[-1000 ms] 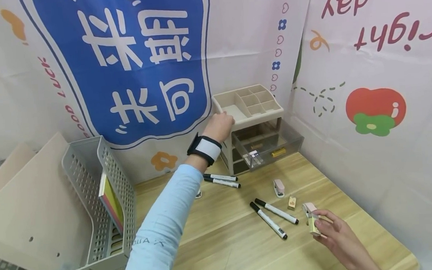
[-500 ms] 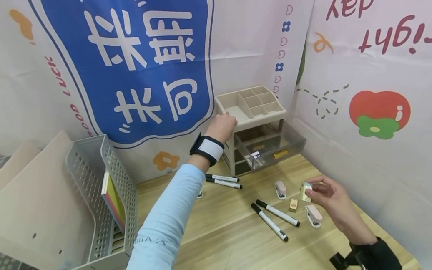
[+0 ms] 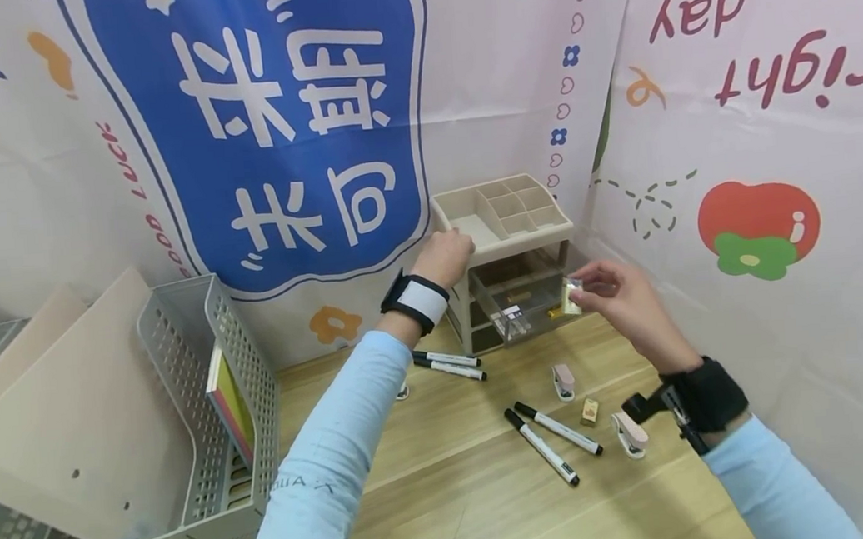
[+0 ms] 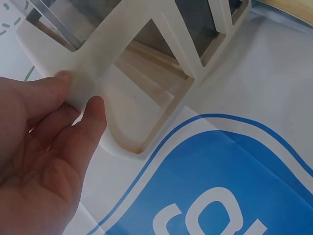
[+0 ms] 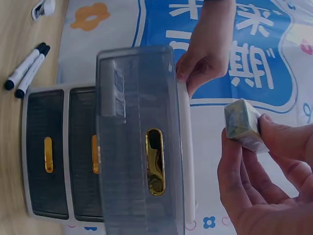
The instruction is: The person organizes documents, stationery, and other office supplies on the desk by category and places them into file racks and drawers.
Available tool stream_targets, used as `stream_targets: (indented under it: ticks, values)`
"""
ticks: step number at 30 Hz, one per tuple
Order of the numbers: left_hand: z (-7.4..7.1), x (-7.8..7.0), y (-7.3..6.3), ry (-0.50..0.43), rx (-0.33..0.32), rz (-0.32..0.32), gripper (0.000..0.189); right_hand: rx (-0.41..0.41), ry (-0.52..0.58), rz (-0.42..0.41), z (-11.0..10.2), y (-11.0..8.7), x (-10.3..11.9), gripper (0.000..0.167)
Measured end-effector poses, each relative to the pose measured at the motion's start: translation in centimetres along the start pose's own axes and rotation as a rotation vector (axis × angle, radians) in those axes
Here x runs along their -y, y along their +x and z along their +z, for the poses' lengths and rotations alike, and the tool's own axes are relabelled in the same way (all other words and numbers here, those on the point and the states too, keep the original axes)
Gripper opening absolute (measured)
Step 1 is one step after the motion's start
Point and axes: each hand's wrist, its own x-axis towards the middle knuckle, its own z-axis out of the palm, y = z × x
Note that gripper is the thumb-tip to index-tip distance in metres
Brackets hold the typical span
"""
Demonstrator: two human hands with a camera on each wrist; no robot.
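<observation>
My left hand (image 3: 444,256) grips the top left edge of a cream desk organizer (image 3: 521,242). In the left wrist view its thumb and fingers close on the frame's corner (image 4: 83,81). My right hand (image 3: 617,302) pinches a small yellowish box (image 3: 571,296) between thumb and fingers. In the head view this box overlaps the right end of the organizer's pulled-out clear drawer (image 3: 490,303). The right wrist view shows the box (image 5: 240,122) beside the drawer front, which has a gold handle (image 5: 155,161). Small white-and-clear packs (image 3: 513,320) lie inside the drawer.
Two markers (image 3: 541,445) lie mid-table, near a similar small box (image 3: 589,411) and two pink mini staplers (image 3: 563,381), (image 3: 630,434). More markers (image 3: 449,364) lie left of the organizer. A grey file rack (image 3: 232,384) stands at left. Printed cloth walls close off the back and right.
My right hand has lifted the small box from beside the near stapler and carried it up and leftward to the open drawer. The left hand keeps its grip on the organizer.
</observation>
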Motion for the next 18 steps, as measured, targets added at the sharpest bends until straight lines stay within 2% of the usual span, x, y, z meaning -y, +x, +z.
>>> stream_targets:
  ticks: [5,9,18]
  values:
    - [0.3,0.2,0.0,0.003,0.007,-0.001,0.025,0.064,-0.084,-0.043,1.2,3.7,0.3,0.023]
    - [0.5,0.4,0.0,0.017,0.000,0.007,0.025,0.113,-0.166,-0.076,2.3,5.9,-0.2,0.016]
    - [0.2,0.2,0.1,0.060,0.012,0.016,0.027,0.224,-0.446,-0.187,4.2,7.8,-0.6,0.003]
